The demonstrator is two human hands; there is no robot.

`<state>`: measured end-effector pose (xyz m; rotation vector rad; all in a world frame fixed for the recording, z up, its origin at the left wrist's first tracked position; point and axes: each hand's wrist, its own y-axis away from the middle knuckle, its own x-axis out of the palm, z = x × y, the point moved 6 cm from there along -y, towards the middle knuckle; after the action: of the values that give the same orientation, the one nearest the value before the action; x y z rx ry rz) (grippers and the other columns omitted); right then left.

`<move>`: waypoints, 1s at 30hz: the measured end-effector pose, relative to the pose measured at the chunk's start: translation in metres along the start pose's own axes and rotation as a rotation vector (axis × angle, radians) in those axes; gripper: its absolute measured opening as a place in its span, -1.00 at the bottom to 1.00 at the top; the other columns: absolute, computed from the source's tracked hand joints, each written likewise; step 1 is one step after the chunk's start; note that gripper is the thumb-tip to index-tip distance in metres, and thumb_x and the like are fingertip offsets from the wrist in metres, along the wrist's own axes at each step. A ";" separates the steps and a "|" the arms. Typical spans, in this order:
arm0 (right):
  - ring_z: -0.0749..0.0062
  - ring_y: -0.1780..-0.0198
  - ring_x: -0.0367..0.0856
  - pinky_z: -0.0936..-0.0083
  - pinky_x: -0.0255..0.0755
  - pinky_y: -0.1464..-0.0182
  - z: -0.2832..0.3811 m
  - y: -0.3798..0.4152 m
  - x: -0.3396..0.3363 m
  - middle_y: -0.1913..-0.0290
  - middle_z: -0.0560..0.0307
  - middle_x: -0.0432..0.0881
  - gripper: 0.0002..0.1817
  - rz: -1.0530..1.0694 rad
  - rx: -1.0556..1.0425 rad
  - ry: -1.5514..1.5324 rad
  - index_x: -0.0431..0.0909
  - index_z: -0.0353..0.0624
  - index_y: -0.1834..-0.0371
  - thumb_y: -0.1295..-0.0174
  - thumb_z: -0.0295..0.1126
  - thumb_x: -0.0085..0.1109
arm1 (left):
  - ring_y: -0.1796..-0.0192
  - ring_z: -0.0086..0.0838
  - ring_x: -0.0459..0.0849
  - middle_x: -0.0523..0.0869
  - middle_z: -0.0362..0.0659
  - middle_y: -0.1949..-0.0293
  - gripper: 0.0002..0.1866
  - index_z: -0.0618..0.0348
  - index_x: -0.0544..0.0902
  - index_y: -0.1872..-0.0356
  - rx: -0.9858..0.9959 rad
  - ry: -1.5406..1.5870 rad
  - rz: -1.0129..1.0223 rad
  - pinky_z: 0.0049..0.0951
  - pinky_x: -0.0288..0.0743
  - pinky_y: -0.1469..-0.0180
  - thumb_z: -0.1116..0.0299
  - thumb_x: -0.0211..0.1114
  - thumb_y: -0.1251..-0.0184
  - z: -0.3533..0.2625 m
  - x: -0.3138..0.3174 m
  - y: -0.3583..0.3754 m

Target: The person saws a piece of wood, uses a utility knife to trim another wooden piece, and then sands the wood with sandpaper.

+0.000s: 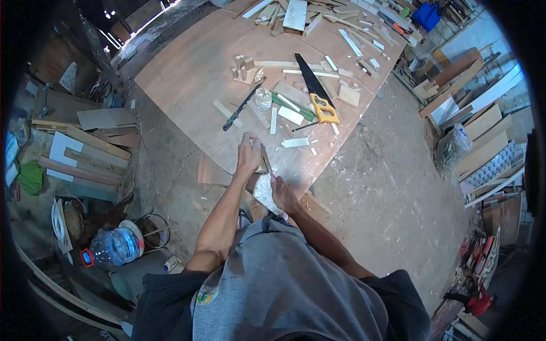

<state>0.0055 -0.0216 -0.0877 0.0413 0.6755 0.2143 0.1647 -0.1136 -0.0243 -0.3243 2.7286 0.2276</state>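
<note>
My left hand (248, 153) is closed at the near corner of the wooden tabletop, gripping a small wooden piece (264, 163) that is partly hidden by the fingers. My right hand (283, 193) is lower and to the right, close to my body, with its fingers curled and the thumb up near the lower end of that piece. What it grips is hidden. Between my wrists shows a pale, whitish surface (264, 191); I cannot make out what it is. Nearest beyond my hands lie a white strip (296, 142) and a long dark tool (243, 105).
On the tabletop (176, 74) lie a yellow-handled handsaw (324, 108), a clear jar (263, 99), a cluster of small wooden blocks (244, 68) and many offcuts. Boards lean on the right (483, 142) and the left (91, 153). A large water bottle (116, 247) lies at lower left.
</note>
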 end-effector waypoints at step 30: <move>-0.33 0.00 0.64 -0.14 0.42 -0.08 -0.054 -0.018 -0.017 0.19 -0.50 0.66 -0.38 0.011 0.189 -0.070 0.64 -0.36 0.11 -0.57 -0.07 -0.37 | 0.05 -0.03 0.75 0.73 0.20 0.19 -0.71 0.40 0.45 -0.02 0.141 -0.034 -0.001 -0.16 0.56 -0.07 0.53 -0.02 -0.30 -0.010 0.022 -0.004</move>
<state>-0.0377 -0.0448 -0.1215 0.2326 0.6246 0.1586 0.1418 -0.1240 -0.0240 -0.2789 2.6935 0.0390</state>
